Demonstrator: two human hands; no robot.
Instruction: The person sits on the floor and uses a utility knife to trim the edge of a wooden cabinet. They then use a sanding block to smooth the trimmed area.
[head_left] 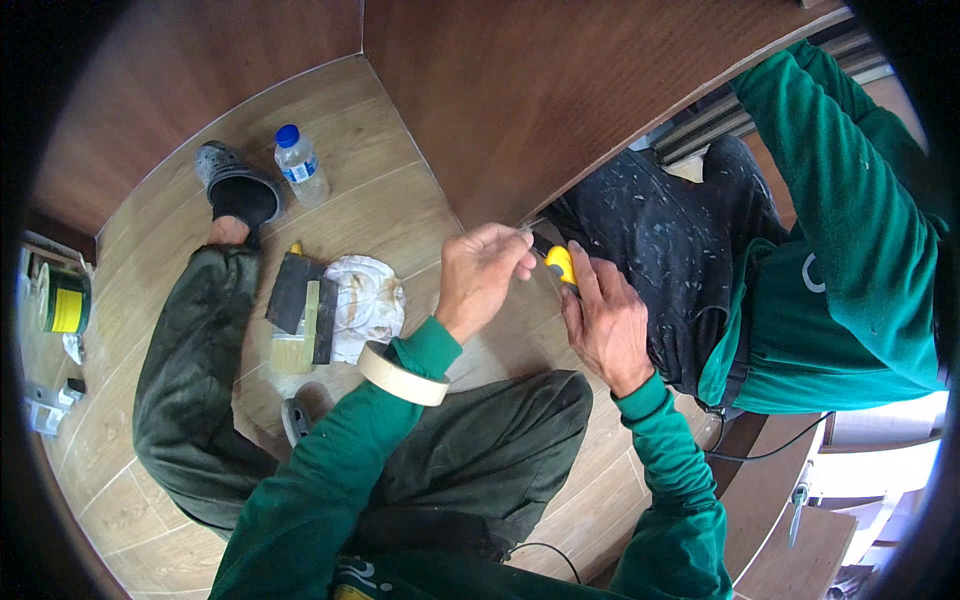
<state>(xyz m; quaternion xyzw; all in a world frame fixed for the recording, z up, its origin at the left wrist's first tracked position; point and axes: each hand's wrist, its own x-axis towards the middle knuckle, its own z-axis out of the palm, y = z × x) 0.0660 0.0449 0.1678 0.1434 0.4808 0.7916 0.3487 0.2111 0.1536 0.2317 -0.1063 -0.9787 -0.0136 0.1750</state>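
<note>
In front of me, my right hand (612, 325) is closed around a yellow-and-black utility knife (560, 264), which points toward my left hand. My left hand (478, 280) is pinched close to the knife's dark front end, fingertips near the lower edge of the brown wood panel (520, 110). What those fingertips hold, if anything, is too small to make out. Around my left forearm hangs a cream roll of masking tape (403, 375). On the floor left of that arm, a stained white cloth (366, 300) lies beside dark flat sheets (291, 291) and a pale strip (311, 315).
A clear water bottle (301, 168) with a blue cap stands near my clog (232, 180). Close on my right sits another person (830, 290) in a green top and flecked dark trousers. A green-and-yellow can (66, 300) is at the far left. A black cable (775, 452) runs at lower right.
</note>
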